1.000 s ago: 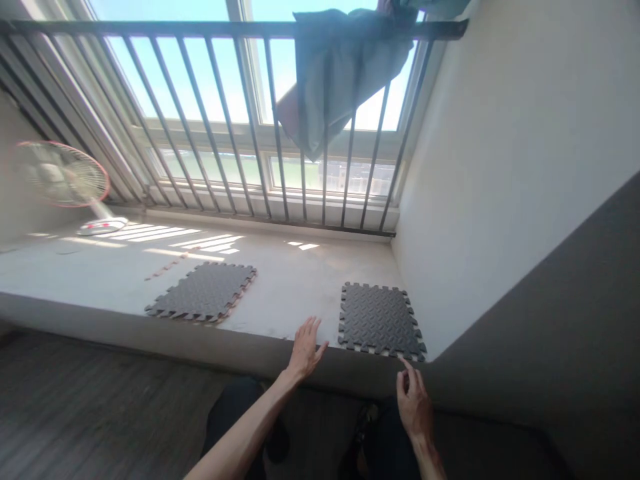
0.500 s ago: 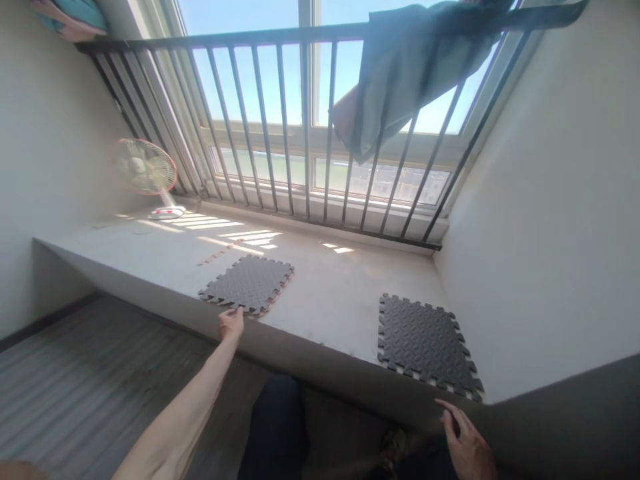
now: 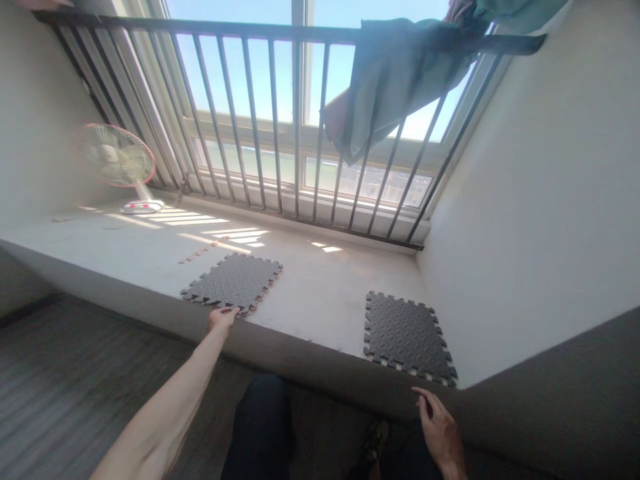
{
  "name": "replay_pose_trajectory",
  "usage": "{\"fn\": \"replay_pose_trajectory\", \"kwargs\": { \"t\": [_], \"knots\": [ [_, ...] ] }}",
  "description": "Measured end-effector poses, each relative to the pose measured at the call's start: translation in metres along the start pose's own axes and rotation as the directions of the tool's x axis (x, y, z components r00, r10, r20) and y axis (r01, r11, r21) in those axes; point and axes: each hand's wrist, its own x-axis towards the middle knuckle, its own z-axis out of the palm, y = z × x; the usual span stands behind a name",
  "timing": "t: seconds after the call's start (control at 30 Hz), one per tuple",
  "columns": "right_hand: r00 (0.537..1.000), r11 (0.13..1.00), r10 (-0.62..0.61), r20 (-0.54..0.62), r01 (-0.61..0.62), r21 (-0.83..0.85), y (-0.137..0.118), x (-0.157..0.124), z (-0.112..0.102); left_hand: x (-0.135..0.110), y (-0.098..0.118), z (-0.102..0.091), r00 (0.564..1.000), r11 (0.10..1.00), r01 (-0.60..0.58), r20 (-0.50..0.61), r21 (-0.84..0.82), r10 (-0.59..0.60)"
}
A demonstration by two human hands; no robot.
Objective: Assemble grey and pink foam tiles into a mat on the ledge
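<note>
Two dark grey foam puzzle mats lie on a pale raised ledge [image 3: 310, 300] under a barred window. My left hand [image 3: 220, 319] reaches out to the near edge of the left mat [image 3: 233, 283]; its fingertips touch that edge and curl at it. The right mat [image 3: 406, 333] lies flat near the ledge's front corner by the right wall. My right hand [image 3: 440, 430] hangs low below that mat, fingers loosely apart, holding nothing.
A small pink-rimmed fan [image 3: 119, 159] stands at the ledge's far left. A dark metal railing [image 3: 295, 127] runs along the window, with a green cloth [image 3: 395, 80] draped over its top bar. White walls close both sides. Wood-look floor [image 3: 75, 387] lies below the ledge.
My left hand swung from beside the right mat over to the left mat's near edge and stays there. My right hand dropped lower. The view shifted left, then slightly back.
</note>
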Motion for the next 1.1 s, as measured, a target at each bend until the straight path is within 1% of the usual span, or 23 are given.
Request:
{"fn": "replay_pose_trajectory", "kwargs": {
  "t": [0.1, 0.17, 0.23, 0.27, 0.33, 0.4, 0.43, 0.5, 0.57, 0.6, 0.63, 0.7, 0.73, 0.77, 0.8, 0.83, 0.87, 0.93, 0.97, 1.0, 1.03, 1.1],
  "knots": [
    [1.000, 1.000, 0.007, -0.010, -0.007, 0.020, 0.002, -0.001, -0.002, -0.008, 0.015, -0.001, 0.998, 0.996, 0.038, 0.047, -0.086, -0.034],
    [1.000, 1.000, 0.002, -0.020, -0.002, 0.025, -0.003, -0.002, -0.003, -0.017, 0.024, 0.003, 0.997, 0.985, 0.039, 0.069, -0.166, -0.027],
    [1.000, 0.998, -0.014, -0.026, 0.016, 0.056, -0.019, -0.002, -0.001, -0.034, 0.031, 0.010, 0.997, 0.967, 0.027, 0.083, -0.255, -0.006],
    [0.999, 0.996, -0.026, -0.025, 0.028, 0.088, -0.032, -0.002, 0.002, -0.046, 0.032, 0.015, 0.996, 0.956, 0.019, 0.091, -0.292, 0.008],
    [0.999, 0.981, -0.046, -0.008, 0.046, 0.191, -0.068, -0.004, 0.011, -0.078, 0.028, 0.024, 0.993, 0.924, 0.013, 0.112, -0.382, 0.032],
    [0.997, 0.945, -0.067, 0.039, 0.051, 0.324, -0.117, -0.005, 0.025, -0.120, 0.019, 0.035, 0.990, 0.867, 0.039, 0.138, -0.497, 0.034],
    [0.994, 0.916, -0.070, 0.083, 0.031, 0.400, -0.143, -0.005, 0.034, -0.144, 0.012, 0.041, 0.988, 0.831, 0.063, 0.152, -0.553, 0.026],
    [0.982, 0.821, -0.057, 0.180, -0.056, 0.567, -0.193, -0.003, 0.052, -0.194, -0.003, 0.054, 0.983, 0.786, 0.118, 0.186, -0.607, -0.004],
    [0.966, 0.707, -0.046, 0.255, -0.149, 0.691, -0.233, 0.005, 0.070, -0.242, -0.018, 0.066, 0.970, 0.789, 0.172, 0.241, -0.589, -0.031],
    [0.962, 0.657, -0.033, 0.270, -0.183, 0.731, -0.247, 0.009, 0.078, -0.264, -0.025, 0.071, 0.960, 0.801, 0.198, 0.275, -0.564, -0.044],
    [0.960, 0.627, 0.001, 0.279, -0.218, 0.748, -0.256, 0.014, 0.086, -0.283, -0.032, 0.076, 0.948, 0.816, 0.222, 0.315, -0.533, -0.052],
    [0.963, 0.642, 0.103, 0.250, -0.256, 0.723, -0.261, 0.023, 0.097, -0.313, -0.046, 0.083, 0.906, 0.843, 0.264, 0.420, -0.468, -0.050],
    [0.962, 0.658, 0.154, 0.226, -0.271, 0.702, -0.259, 0.026, 0.100, -0.321, -0.052, 0.084, 0.879, 0.853, 0.280, 0.475, -0.441, -0.043],
    [0.959, 0.667, 0.196, 0.206, -0.284, 0.689, -0.253, 0.027, 0.103, -0.326, -0.059, 0.083, 0.854, 0.860, 0.289, 0.519, -0.421, -0.033],
    [0.955, 0.661, 0.224, 0.194, -0.295, 0.690, -0.246, 0.027, 0.105, -0.326, -0.065, 0.080, 0.842, 0.864, 0.293, 0.539, -0.410, -0.029],
    [0.952, 0.642, 0.240, 0.192, -0.303, 0.705, -0.239, 0.027, 0.106, -0.321, -0.072, 0.076, 0.846, 0.865, 0.290, 0.532, -0.409, -0.032],
    [0.949, 0.613, 0.247, 0.195, -0.309, 0.727, -0.231, 0.025, 0.106, -0.313, -0.077, 0.070, 0.867, 0.865, 0.278, 0.498, -0.418, -0.039],
    [0.952, 0.570, 0.239, 0.189, -0.295, 0.767, -0.218, 0.023, 0.105, -0.287, -0.083, 0.056, 0.917, 0.856, 0.247, 0.396, -0.454, -0.055],
    [0.957, 0.563, 0.230, 0.177, -0.279, 0.778, -0.212, 0.023, 0.104, -0.272, -0.083, 0.049, 0.929, 0.848, 0.242, 0.364, -0.471, -0.062],
    [0.961, 0.565, 0.223, 0.165, -0.265, 0.781, -0.208, 0.024, 0.102, -0.256, -0.081, 0.044, 0.930, 0.842, 0.251, 0.359, -0.478, -0.073],
    [0.964, 0.571, 0.217, 0.156, -0.254, 0.781, -0.205, 0.026, 0.100, -0.241, -0.077, 0.041, 0.921, 0.840, 0.271, 0.381, -0.469, -0.084],
    [0.967, 0.586, 0.212, 0.142, -0.242, 0.774, -0.201, 0.033, 0.097, -0.217, -0.065, 0.040, 0.884, 0.855, 0.303, 0.459, -0.422, -0.087]
  ]
}}
